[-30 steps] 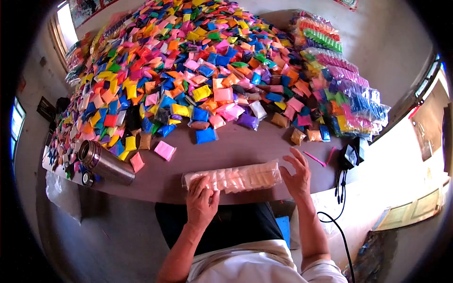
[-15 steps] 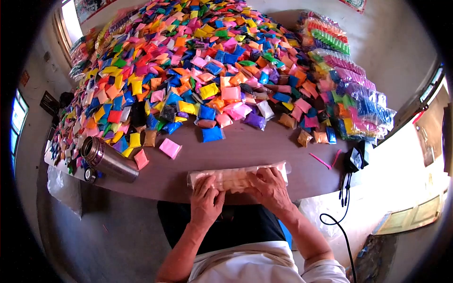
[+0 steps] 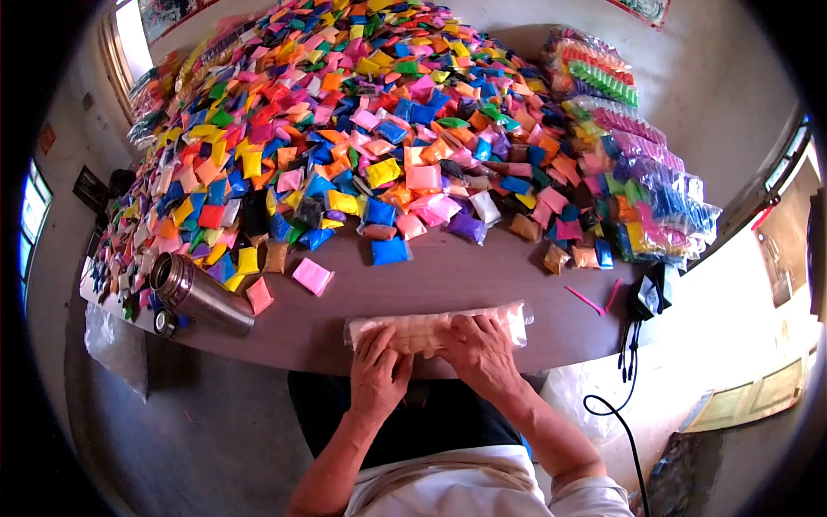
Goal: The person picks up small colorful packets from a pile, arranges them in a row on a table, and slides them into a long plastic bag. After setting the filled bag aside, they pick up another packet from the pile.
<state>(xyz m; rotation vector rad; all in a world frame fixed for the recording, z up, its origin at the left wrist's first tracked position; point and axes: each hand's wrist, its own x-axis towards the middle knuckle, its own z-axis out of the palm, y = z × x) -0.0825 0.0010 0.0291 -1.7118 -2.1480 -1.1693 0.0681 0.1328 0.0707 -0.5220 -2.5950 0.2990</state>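
Right hand (image 3: 481,351) now atop packet (image 3: 435,326)

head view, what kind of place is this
Probably a small home workshop for packing craft clay: a brown table heaped with small coloured packets, stacked filled bags at its right, and a steel flask.

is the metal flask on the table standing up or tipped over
Tipped over. The metal flask lies on its side at the table edge, its mouth towards the packet pile.
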